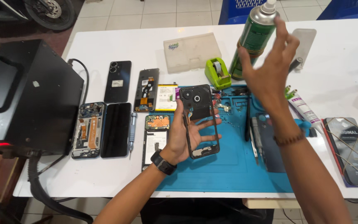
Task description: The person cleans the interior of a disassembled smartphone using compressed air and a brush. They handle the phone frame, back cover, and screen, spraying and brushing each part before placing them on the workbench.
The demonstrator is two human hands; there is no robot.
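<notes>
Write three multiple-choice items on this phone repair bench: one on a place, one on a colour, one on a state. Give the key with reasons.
1. Where does the tape dispenser stand?
A. on the black box
B. on the white table, beside the spray can
C. on the floor

2. What colour is the work mat?
A. blue
B. red
C. yellow

3. How is the phone frame held?
A. flat on the mat
C. clamped in a vise
B. lifted in the left hand

Key:
1 B: the green dispenser sits on the table just left of the spray can.
2 A: the mat under the hands is blue.
3 B: the left hand grips the frame above the mat, while the right hand holds the can.
</notes>
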